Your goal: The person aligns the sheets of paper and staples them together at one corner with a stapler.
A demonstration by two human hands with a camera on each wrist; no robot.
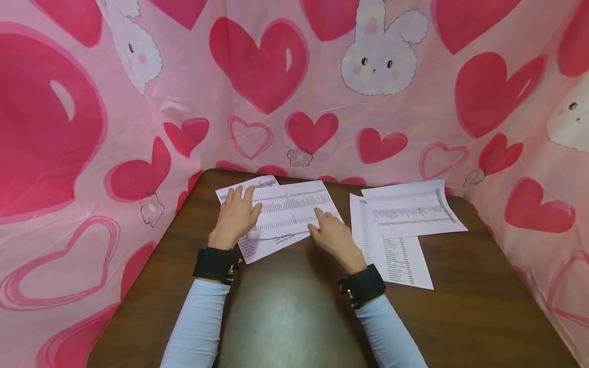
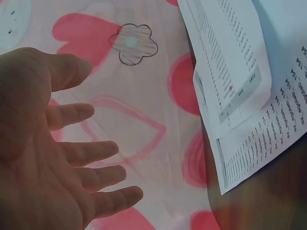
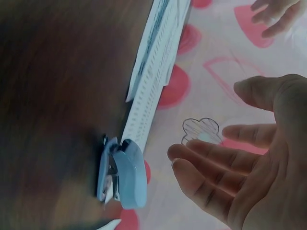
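Note:
In the head view, my left hand is over the left end of a stack of overlapping printed sheets, fingers spread. My right hand is by the stack's lower right edge, fingers reaching over it. The left wrist view has the left hand with fingers extended and nothing held, printed sheets off to its right. Seen from the right wrist, the right hand is loosely extended and holds nothing. A light blue stapler appears beside it, near the papers; I cannot make it out in the head view.
Two more printed sheets overlap on the right of the brown table, an upper sheet partly covering a lower sheet. Pink cloth with hearts and rabbits hangs round the table's back and sides.

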